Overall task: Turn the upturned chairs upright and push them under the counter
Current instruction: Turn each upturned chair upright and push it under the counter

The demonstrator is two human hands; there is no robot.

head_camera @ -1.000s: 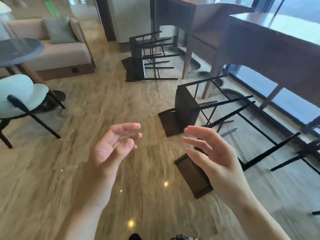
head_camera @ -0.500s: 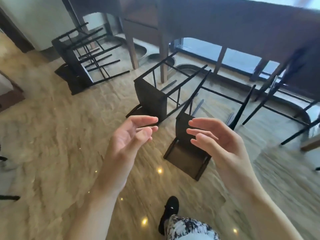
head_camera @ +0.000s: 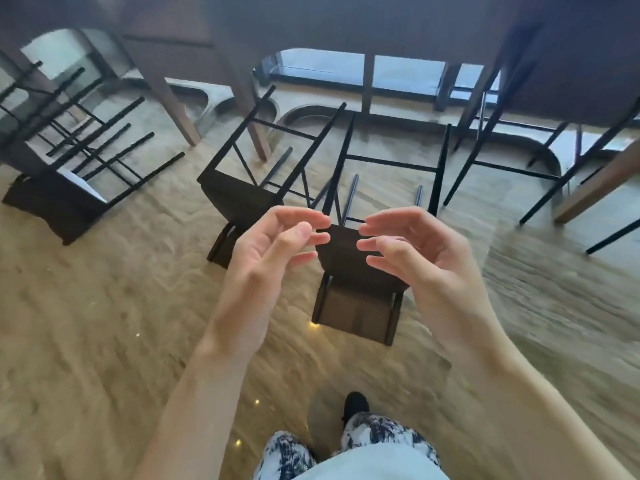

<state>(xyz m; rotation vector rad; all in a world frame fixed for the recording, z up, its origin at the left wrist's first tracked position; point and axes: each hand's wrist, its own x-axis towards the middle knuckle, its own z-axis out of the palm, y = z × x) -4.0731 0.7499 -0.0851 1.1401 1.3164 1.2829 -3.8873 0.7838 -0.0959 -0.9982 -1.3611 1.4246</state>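
Note:
Three dark chairs with thin black legs lie tipped on the wooden floor. The nearest chair lies straight ahead, backrest on the floor toward me and legs pointing away toward the counter. A second chair lies just left of it, a third chair at the far left. My left hand and my right hand hover above the nearest chair's seat, fingers curled and apart, holding nothing and touching nothing.
The counter's brown wooden legs stand behind the chairs. Black legs of an upright chair show under the counter at the right. My feet and patterned trousers are at the bottom edge. Windows run along the far wall.
I have stepped closer and turned right, so the nearest chair now lies directly below my hands. Both hands have drawn nearer each other, still holding nothing.

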